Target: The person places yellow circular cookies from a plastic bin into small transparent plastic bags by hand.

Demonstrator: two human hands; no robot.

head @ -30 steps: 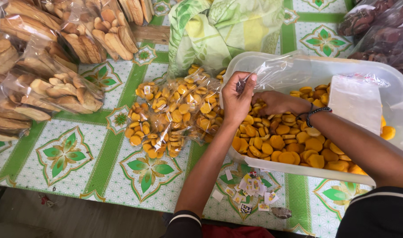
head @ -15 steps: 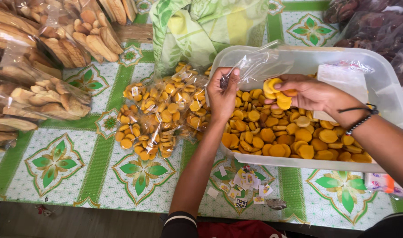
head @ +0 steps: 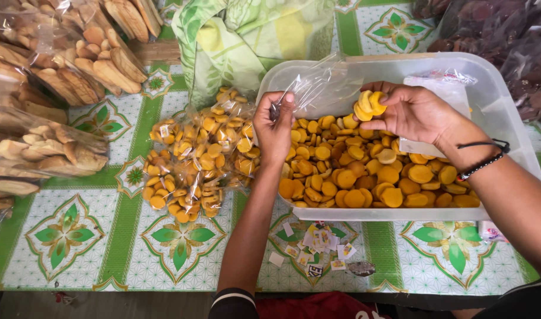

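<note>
On the green-patterned bench [head: 75, 260], the left hand [head: 274, 127] pinches a clear bag [head: 324, 88] open over the white tub [head: 501, 100] while the right hand [head: 412, 112] clasps a stack of yellow biscuits [head: 368, 105], which could easily slip, missing that floppy mouth.

Packed cookie bags [head: 193, 162] crowding tub [head: 507, 112]

Both forearms are bare. The right hand [head: 421, 113] has a thin black cord and a band of small dark beads around its wrist. The left hand [head: 274, 127] wears nothing. A dark sleeve with a pale edge shows at the left elbow, above reddish clothing.
</note>
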